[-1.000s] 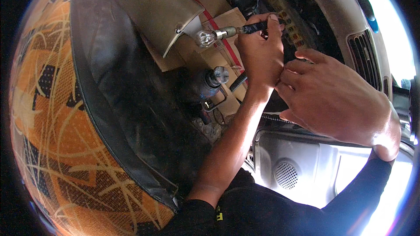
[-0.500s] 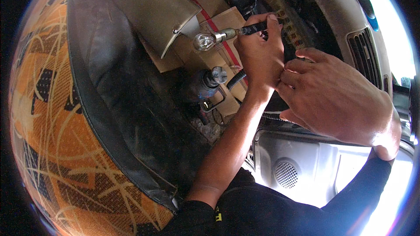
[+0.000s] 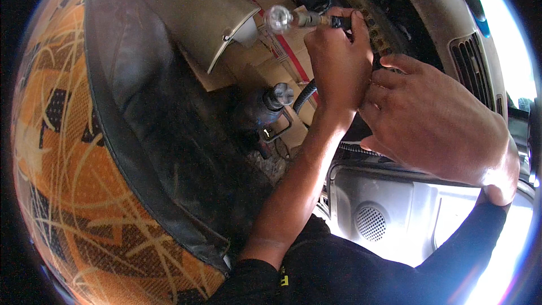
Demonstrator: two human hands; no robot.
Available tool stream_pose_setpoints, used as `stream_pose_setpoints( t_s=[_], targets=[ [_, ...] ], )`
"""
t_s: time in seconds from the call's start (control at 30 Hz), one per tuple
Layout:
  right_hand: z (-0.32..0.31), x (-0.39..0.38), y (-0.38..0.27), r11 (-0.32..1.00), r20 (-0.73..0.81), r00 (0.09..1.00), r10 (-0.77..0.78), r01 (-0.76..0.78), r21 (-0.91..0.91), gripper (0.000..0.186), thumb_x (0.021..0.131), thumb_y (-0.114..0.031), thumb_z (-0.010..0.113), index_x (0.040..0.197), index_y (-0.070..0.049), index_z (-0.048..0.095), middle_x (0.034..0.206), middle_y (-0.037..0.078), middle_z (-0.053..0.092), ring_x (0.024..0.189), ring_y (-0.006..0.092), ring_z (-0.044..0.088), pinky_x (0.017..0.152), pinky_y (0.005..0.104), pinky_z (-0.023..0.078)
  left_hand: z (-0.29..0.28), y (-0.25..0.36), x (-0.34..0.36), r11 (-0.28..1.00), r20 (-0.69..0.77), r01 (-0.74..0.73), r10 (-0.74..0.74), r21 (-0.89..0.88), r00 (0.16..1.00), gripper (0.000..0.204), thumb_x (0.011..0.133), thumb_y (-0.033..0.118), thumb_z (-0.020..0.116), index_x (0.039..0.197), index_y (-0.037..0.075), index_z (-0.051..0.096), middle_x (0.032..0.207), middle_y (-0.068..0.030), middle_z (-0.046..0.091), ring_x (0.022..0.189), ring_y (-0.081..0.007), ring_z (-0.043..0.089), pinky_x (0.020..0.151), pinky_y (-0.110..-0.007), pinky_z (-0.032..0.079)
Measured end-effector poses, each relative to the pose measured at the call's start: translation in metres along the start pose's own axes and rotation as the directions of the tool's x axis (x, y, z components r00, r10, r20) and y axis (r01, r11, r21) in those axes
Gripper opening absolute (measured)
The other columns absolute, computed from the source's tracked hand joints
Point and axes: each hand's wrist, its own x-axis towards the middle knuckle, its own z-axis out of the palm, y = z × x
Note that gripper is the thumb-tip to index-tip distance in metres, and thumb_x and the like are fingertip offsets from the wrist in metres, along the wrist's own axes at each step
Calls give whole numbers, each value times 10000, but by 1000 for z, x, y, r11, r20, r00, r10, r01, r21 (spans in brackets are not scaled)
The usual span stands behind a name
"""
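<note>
My left hand (image 3: 341,59) is closed around the black end of a bulb-type test lamp (image 3: 305,19). Its clear glass bulb (image 3: 278,19) points left, away from the fist. The hand is beside a long dark strip with yellowish sockets (image 3: 376,35), and whether the lamp's far end touches it is hidden. Just right of my left wrist is my right hand (image 3: 437,116), back upward. Its fingers are bent but apart, the thumb stands away from them, and no object shows in it; some fingertips are hidden near the left wrist.
Below the strip lie brown cardboard (image 3: 271,76) and a beige panel (image 3: 200,17). A dark bottle-shaped item with a metal top (image 3: 265,104) stands there. An orange patterned seat (image 3: 113,220) fills the left; an air vent (image 3: 470,70) and a door panel with speaker (image 3: 371,223) are at right.
The test lamp's bulb has swung up and slightly right, as my left hand turned a little. My right hand has barely moved.
</note>
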Motion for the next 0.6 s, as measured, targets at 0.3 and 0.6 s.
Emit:
stream_pose_setpoints(
  t_s=[0.3, 0.6],
  targets=[
    [-12, -2, -7, 999, -8, 1000, 29, -28, 27, 484, 1054, -451, 578, 1170, -7, 732, 1129, 108, 761, 1222, 247, 659, 1226, 456, 370, 5, -2, -4, 944, 23, 224, -225, -243, 974, 248, 1010, 149, 625, 893, -60, 690, 679, -204, 682, 627, -320, 710, 616, -453, 512],
    [-2, -6, 0, 998, 15, 999, -35, 34, 60, 463, 1050, -434, 591, 1166, -8, 728, 1131, 115, 762, 1229, 243, 657, 1219, 456, 383, 5, 6, -11, 901, 42, 294, -296, -320, 954, 248, 1033, 159, 610, 938, -52, 699, 725, -181, 706, 645, -274, 703, 637, -415, 531]
  ],
)
